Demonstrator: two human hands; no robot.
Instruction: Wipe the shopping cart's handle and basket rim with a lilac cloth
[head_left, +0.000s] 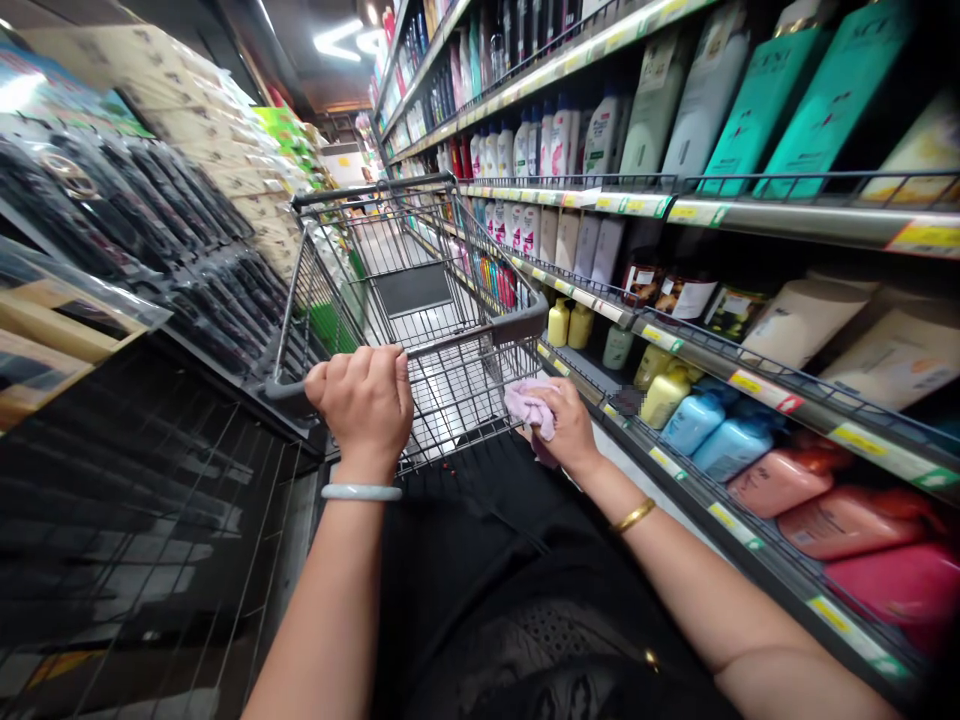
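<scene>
My left hand [363, 408] is wrapped round the handle bar of a grey wire shopping cart [411, 290], near the bar's left end. A pale bracelet circles that wrist. In my right hand [567, 424] is a crumpled light purple cloth [534, 404], gripped between thumb and fingers beside the right side of the cart. This hand is apart from the handle bar, and a gold bangle sits on its wrist. A dark grey panel [412, 289] is fixed on the cart's wire, and the floor shows through the basket's mesh.
Close on the right run shelves with wire guards [787, 200], holding shampoo bottles [832, 100] and blue bottles [694, 420]. Left stand a rack of dark packaged goods [150, 200], stacked cream-coloured packs [202, 120] and a black wire-fronted stand [150, 520]. An aisle floor [379, 245] stretches ahead.
</scene>
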